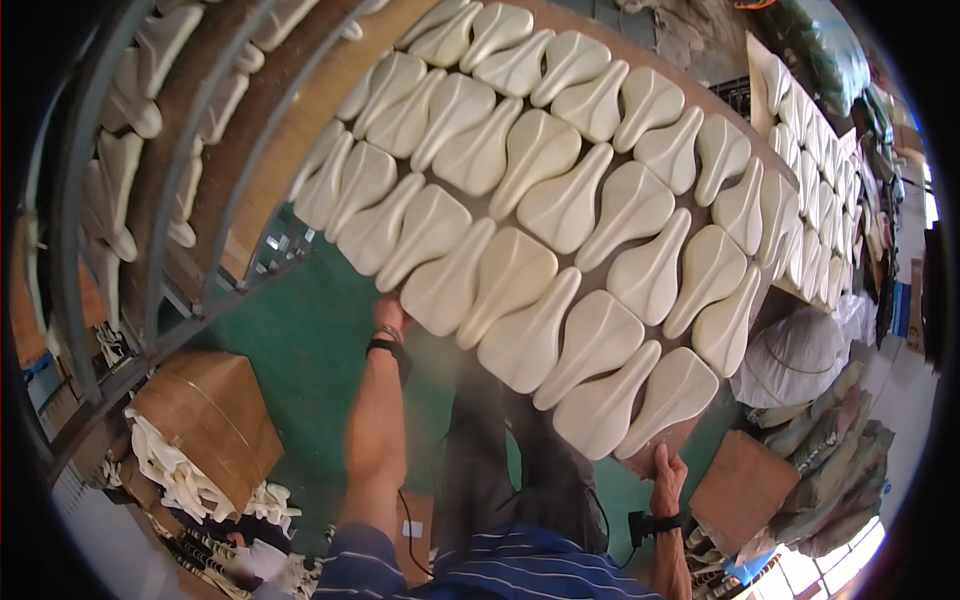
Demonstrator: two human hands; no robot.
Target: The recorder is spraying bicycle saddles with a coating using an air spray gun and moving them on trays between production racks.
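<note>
A wide brown board (683,435) spreads out in front of me, carried at its near edge by both hands. Rows of cream bicycle saddle pads (520,270) cover it closely, noses pointing in alternating directions. At the near left edge, my left hand (391,312) grips the board, its fingers partly hidden beneath. My right hand (668,477) is closed on the board's near right corner, thumb at the edge. Dark bands circle both wrists.
A metal rack (150,230) with more pads on its shelves rises on the left, beside the board. An open carton (235,415) of white pieces stands below it. To the right are a white sack (790,362), a cardboard box (745,490) and another pad-covered board (815,190).
</note>
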